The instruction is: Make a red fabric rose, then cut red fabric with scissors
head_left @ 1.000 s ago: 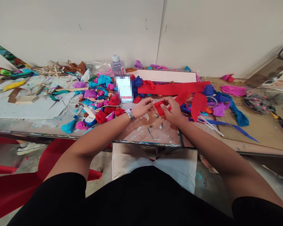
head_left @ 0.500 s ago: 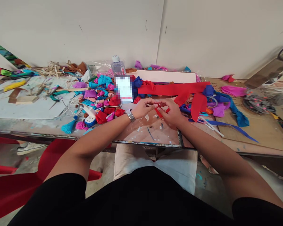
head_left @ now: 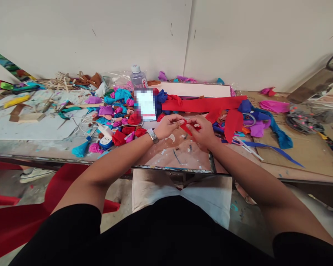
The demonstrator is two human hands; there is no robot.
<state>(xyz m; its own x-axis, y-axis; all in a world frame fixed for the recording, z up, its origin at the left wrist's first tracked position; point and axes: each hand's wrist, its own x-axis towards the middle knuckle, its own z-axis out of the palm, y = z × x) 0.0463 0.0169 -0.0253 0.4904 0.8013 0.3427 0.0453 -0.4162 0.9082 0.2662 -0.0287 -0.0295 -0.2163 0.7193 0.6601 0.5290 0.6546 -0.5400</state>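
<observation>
Above the table's front part, a small strip of red crepe paper [head_left: 187, 128] is pinched between my two hands. The fingertips of my left hand [head_left: 168, 126] are closed at the strip's left end. My right hand [head_left: 203, 130] grips its right side, thumb on top, and hides part of it. Just behind my hands stretches a long red crepe paper band [head_left: 202, 105], with a shorter red piece [head_left: 233, 125] hanging down at its right. Many rolled paper flowers [head_left: 119, 138] in red, pink, purple and blue are heaped to the left.
A lit phone [head_left: 145, 107] leans upright before a clear bottle [head_left: 138, 78]. A power strip [head_left: 106, 142] with a white plug lies near the front edge. Far left is a yellow utility knife [head_left: 16, 101]; at right, a blue strip [head_left: 277, 150] lies on cardboard [head_left: 313, 157].
The red strip between my fingers has turned and shows more of its flat face. My right fingers have shifted slightly; both arms stay about where they were.
</observation>
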